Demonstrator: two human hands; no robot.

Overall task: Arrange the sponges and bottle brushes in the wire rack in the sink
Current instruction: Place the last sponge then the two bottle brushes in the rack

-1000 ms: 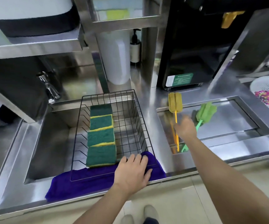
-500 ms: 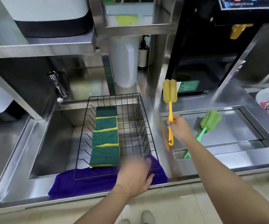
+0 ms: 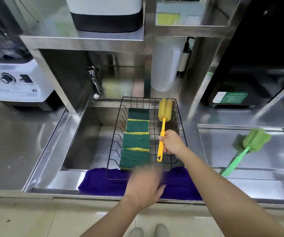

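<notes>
Wire rack [image 3: 180, 115] sits in the sink [image 3: 79, 137], front edge on a purple cloth [image 3: 100, 182]. Four green/yellow scrub sponges [image 3: 136, 139] already stand in a row along the rack's L side, running 12 to 6 o'clock.

Step in hand, by my read: set the yellow bottle brush [image 3: 162, 130] down in the free lane at 3 o'clock of the sponges. To do it well: keep handle parallel to the sponge row, foam head toward 12, lower it flat w/o knocking the nearest sponge, leave room beside it for the 2nd brush.

L hand [image 3: 144, 185] is blurred; fingers spread loosely, at the rack's 6 o'clock rim over the cloth, holding nothing. Contact w/ the rim can't be told.

R hand [image 3: 172, 142] is clenched round the yellow handle, mid-shaft, brush over the rack.

Green bottle brush [image 3: 245, 147] lies well apart at 3 o'clock, on the steel drainboard [image 3: 223, 151], not yet racked.
</notes>
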